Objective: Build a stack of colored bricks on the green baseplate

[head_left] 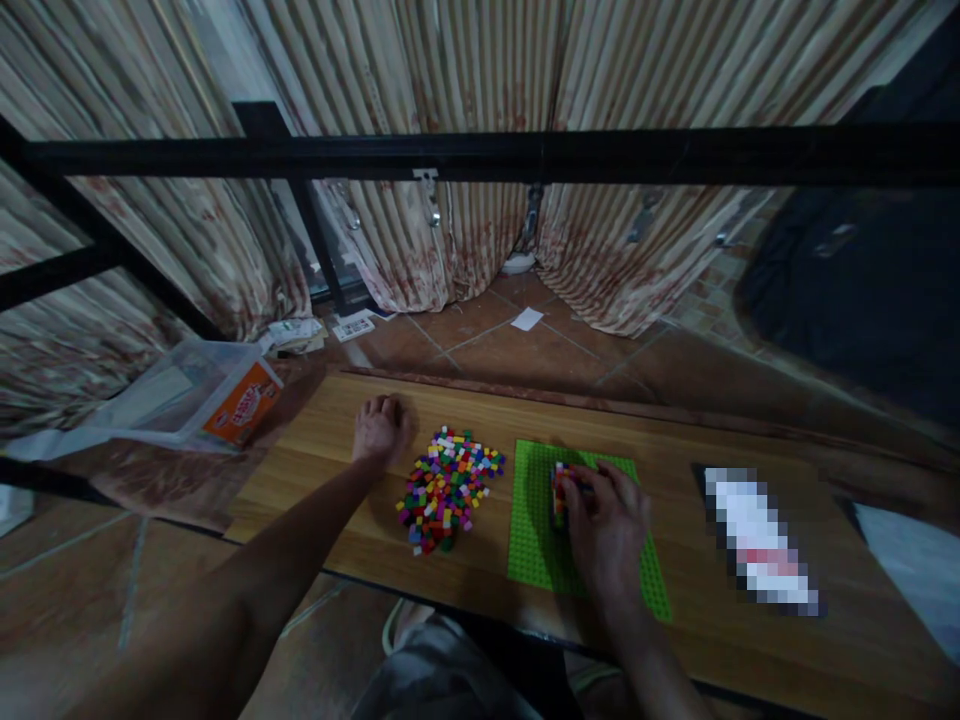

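brick stack (559, 488): partly hidden | pixelated item (757, 545): unreadable | pale sheet (911, 570): cut off, right edge

orange box label (241, 404): white lettering, illegible | floor card (353, 327): dark print, illegible

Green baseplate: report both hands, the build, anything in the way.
Right hand at multicoloured brick build on green baseplate. Left hand beside loose brick pile, grip unclear. Right hand partly blocks view of build.
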The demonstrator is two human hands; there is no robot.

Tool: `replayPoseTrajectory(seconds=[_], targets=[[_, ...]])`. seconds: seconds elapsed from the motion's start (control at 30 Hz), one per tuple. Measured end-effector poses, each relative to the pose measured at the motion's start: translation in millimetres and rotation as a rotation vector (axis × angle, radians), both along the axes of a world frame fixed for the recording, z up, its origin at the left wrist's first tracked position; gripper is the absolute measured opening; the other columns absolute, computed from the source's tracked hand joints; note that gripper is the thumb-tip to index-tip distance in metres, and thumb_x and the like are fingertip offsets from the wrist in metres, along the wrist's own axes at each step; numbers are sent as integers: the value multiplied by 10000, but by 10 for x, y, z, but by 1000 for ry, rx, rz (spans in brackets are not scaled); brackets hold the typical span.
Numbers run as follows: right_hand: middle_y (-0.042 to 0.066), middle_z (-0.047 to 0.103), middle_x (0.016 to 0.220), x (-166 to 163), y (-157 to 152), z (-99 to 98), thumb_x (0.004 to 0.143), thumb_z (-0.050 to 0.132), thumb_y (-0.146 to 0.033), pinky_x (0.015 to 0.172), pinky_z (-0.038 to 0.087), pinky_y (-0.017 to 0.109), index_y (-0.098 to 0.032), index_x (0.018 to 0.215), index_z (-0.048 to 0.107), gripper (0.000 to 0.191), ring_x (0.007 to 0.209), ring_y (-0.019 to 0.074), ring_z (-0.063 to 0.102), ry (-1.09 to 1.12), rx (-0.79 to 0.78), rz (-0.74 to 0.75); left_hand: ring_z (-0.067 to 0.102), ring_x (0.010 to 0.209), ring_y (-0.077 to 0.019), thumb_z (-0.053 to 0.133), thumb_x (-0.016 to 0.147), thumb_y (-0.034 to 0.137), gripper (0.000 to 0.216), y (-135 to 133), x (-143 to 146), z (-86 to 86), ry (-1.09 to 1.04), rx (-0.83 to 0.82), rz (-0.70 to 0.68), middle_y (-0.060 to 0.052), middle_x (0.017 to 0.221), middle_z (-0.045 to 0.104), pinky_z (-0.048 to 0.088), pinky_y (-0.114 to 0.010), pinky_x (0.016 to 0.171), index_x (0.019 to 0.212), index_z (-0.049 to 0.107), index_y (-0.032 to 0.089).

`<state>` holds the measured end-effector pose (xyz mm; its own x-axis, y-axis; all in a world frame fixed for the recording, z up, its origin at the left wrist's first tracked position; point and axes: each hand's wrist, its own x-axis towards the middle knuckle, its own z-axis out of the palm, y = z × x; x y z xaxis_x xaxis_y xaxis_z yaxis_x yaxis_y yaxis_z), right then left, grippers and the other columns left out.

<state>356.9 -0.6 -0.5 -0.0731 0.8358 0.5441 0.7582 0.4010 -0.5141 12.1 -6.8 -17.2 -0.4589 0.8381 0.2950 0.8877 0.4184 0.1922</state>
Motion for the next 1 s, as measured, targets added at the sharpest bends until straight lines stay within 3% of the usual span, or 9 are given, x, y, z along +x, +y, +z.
replayPoseTrajectory(seconds=[0.1,0.2,0.3,0.57,0.77,1.0], targets=[[89,627,1146,-157,-249,58,941,528,-288,927,393,449,-227,1012,697,192,1079,263,518,-14,62,142,519,1096,-311,460,884,365,375,1,0,-13,5,3,0,-144,1181,608,407,-440,967,1156,594,143],[63,654,1022,-413,-550,54,941,513,-193,822,451,354,-228,1033,680,193,944,207,563,-23,-23,535,524,1094,-301,461,885,356,341,4,-2,-25,13,-5,13,-129,1177,610,412,-430,967,1129,600,162],[43,658,936,-639,-736,-38,912,560,-164,780,461,330,-235,979,680,155,873,193,564,-34,-93,675,522,1102,-302,464,884,359,338,5,-2,-28,9,-6,23,-121,1193,607,422,-429,957,1134,596,174],[39,608,880,-831,-763,-275,851,659,-174,758,472,339,-249,929,679,110,895,219,538,-159,-116,674,521,1097,-311,457,881,367,359,10,-12,-31,9,0,14,-134,1187,608,414,-441,969,1138,594,156],[25,623,824,-935,-759,-288,816,695,-141,745,491,337,-217,814,659,84,837,209,554,-196,-84,626,520,1113,-314,444,883,376,390,10,-28,-34,8,13,7,-143,1211,598,410,-445,973,1159,594,146],[34,655,839,-826,-766,-220,910,573,-167,732,535,298,-214,850,659,115,822,186,614,-59,-112,635,516,1118,-316,431,879,392,414,20,-64,-61,17,20,-9,-144,1211,603,404,-444,986,1170,591,145]])
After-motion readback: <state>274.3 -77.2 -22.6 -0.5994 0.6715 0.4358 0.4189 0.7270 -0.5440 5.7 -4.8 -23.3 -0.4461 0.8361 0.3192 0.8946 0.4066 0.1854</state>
